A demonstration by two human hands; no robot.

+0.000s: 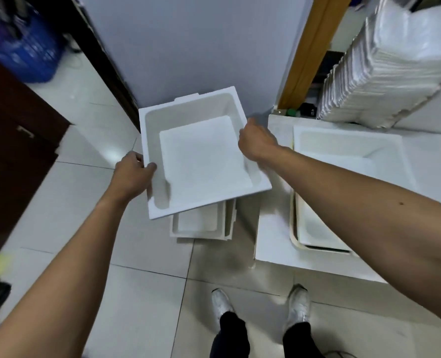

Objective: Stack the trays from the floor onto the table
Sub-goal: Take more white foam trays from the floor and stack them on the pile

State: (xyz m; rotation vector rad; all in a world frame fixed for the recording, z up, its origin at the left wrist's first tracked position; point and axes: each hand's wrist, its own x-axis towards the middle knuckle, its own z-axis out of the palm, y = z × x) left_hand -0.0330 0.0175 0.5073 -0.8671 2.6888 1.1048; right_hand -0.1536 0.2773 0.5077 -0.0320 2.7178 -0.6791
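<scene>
White tray [201,156] gripped at opposite rims: left hand [134,174], right hand [257,143], fingers curled over edges. Best kept level, nested squarely into table stack [343,156].

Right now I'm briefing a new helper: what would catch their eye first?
A white tray, gripped at opposite rims by the left hand and right hand, hangs mid-frame above the floor trays. On the right, a table bears another tray; a tall stack rises top right.
</scene>
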